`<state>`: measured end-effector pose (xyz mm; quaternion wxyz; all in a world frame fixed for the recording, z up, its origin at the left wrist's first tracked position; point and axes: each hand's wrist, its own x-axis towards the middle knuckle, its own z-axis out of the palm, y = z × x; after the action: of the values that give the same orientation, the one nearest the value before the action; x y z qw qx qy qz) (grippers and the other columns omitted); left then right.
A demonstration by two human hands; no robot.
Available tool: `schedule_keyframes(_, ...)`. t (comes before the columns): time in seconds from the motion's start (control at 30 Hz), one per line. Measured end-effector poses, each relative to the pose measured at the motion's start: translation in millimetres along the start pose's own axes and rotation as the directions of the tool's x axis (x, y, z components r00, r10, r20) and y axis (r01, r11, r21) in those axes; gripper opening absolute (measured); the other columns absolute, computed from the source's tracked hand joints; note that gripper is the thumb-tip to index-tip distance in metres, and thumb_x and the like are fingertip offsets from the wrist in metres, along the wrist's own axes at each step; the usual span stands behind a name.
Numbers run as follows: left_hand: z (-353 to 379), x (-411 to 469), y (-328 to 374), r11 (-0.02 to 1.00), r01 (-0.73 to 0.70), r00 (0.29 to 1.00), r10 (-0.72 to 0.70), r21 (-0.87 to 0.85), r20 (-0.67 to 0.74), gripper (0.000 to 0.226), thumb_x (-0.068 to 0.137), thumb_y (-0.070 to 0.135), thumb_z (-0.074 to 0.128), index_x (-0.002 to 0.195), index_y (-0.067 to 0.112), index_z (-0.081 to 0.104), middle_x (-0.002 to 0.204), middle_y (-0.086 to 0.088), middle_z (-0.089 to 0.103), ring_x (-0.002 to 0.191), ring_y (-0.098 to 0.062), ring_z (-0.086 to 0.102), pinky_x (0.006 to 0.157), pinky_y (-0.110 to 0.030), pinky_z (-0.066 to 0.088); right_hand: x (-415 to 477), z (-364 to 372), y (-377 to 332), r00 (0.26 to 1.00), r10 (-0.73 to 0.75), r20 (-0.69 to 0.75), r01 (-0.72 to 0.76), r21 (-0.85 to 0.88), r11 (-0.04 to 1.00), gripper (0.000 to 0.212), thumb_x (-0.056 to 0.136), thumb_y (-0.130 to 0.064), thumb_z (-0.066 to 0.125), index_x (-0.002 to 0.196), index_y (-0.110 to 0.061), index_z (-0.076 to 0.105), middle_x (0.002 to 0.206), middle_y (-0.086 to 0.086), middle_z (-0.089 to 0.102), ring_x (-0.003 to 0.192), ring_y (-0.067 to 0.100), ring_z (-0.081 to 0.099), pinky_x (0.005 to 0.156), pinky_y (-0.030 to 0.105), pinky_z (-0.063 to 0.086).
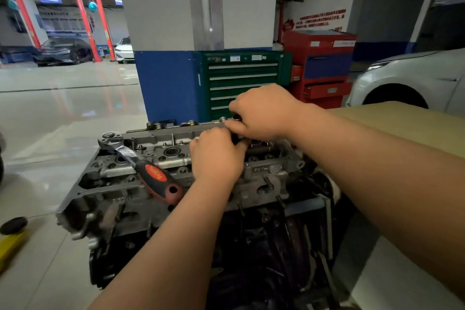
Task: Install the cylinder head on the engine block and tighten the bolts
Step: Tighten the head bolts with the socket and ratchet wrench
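Observation:
The grey aluminium cylinder head (161, 148) sits on top of the dark engine block (264, 246) in the middle of the view. A ratchet wrench (141, 166) with a red and black handle lies loose across the head's left half. Both hands meet over the head's far right part. My left hand (216, 156) and my right hand (261, 113) have their fingers curled round a small dark part (236, 137) between them, which is mostly hidden. Whether it is a socket or a bolt cannot be made out.
A blue and white pillar (171, 58) stands behind the engine, with a green tool cabinet (241, 83) and a red tool cabinet (322, 65) beside it. A white car (407, 78) is at the right, cardboard (407, 123) lies near it. A yellow and black object (12, 236) sits on the floor at left.

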<state>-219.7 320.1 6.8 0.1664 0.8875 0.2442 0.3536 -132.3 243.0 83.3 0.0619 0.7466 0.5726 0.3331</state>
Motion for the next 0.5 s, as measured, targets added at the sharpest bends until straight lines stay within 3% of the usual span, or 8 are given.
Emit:
schedule_keyframes(0.1, 1, 0, -1, 1.0, -0.022, 1.0, 0.022, 0.02, -0.008, 0.024, 0.088, 0.043, 0.056, 0.086, 0.02, 0.063, 0.089, -0.003, 0.067, 0.092, -0.029, 0.058, 0.081, -0.039, 0.034, 1, -5, 6, 0.987, -0.162, 0.02, 0.162, -0.019, 0.987, 0.049, 0.097, -0.054, 0.026, 0.093, -0.019, 0.06, 0.089, -0.002, 0.058, 0.08, 0.02, 0.055, 0.06, 0.032, 0.04)
schedule_keyframes(0.17, 2, 1, -1, 1.0, -0.018, 1.0, 0.018, 0.013, -0.009, 0.026, 0.087, 0.044, 0.057, 0.087, 0.019, 0.063, 0.089, -0.004, 0.067, 0.092, -0.029, 0.058, 0.081, -0.039, 0.035, 2, -3, 2, 0.991, -0.13, 0.021, 0.131, -0.08, 0.988, 0.05, 0.098, -0.05, 0.026, 0.084, -0.017, 0.062, 0.08, 0.0, 0.058, 0.075, 0.022, 0.055, 0.054, 0.029, 0.037)
schedule_keyframes(0.27, 2, 1, -1, 1.0, 0.001, 1.0, -0.001, 0.026, 0.002, 0.027, 0.086, 0.043, 0.056, 0.084, 0.017, 0.064, 0.086, -0.006, 0.066, 0.093, -0.032, 0.057, 0.08, -0.04, 0.039, 9, 2, -15, 0.975, 0.212, 0.062, -0.204, -0.122, 0.971, 0.048, 0.098, -0.042, 0.031, 0.06, -0.017, 0.045, 0.06, 0.0, 0.04, 0.053, 0.02, 0.037, 0.048, 0.027, 0.023)
schedule_keyframes(0.33, 2, 0, -3, 0.999, 0.01, 1.0, -0.01, 0.035, 0.012, 0.021, 0.085, 0.035, 0.054, 0.073, 0.019, 0.058, 0.076, -0.002, 0.059, 0.094, -0.031, 0.053, 0.077, -0.039, 0.036, 17, 3, -28, 0.877, 0.458, 0.147, -0.442, -0.132, 0.887, 0.041, 0.097, -0.034, 0.035, 0.06, -0.018, 0.039, 0.062, 0.001, 0.038, 0.052, 0.019, 0.033, 0.047, 0.029, 0.022)
schedule_keyframes(0.37, 2, 0, -3, 1.0, 0.014, 1.0, -0.014, 0.029, 0.021, 0.022, 0.085, 0.032, 0.053, 0.066, 0.022, 0.05, 0.07, 0.002, 0.052, 0.094, -0.03, 0.051, 0.075, -0.038, 0.033, 20, 4, -31, 0.854, 0.494, 0.167, -0.473, -0.148, 0.868, 0.038, 0.096, -0.031, 0.037, 0.061, -0.018, 0.04, 0.064, 0.001, 0.04, 0.053, 0.019, 0.035, 0.047, 0.029, 0.023)
schedule_keyframes(0.43, 1, 0, -4, 1.0, 0.003, 0.999, -0.003, -0.007, 0.043, 0.024, 0.086, 0.032, 0.054, 0.066, 0.023, 0.048, 0.07, 0.003, 0.052, 0.091, -0.029, 0.053, 0.074, -0.037, 0.033, 18, 4, -27, 0.876, 0.449, 0.173, -0.438, -0.099, 0.893, 0.04, 0.097, -0.036, 0.035, 0.062, -0.018, 0.041, 0.065, 0.001, 0.042, 0.055, 0.019, 0.038, 0.047, 0.029, 0.024)
schedule_keyframes(0.5, 1, 1, -5, 0.999, -0.024, 0.998, 0.025, -0.022, 0.05, 0.021, 0.089, 0.038, 0.054, 0.081, 0.019, 0.059, 0.084, -0.001, 0.062, 0.093, -0.028, 0.055, 0.077, -0.038, 0.034, 9, 0, -16, 0.961, 0.248, 0.122, -0.247, -0.026, 0.969, 0.051, 0.099, -0.05, 0.028, 0.066, -0.018, 0.049, 0.068, 0.0, 0.046, 0.06, 0.02, 0.046, 0.05, 0.029, 0.028)
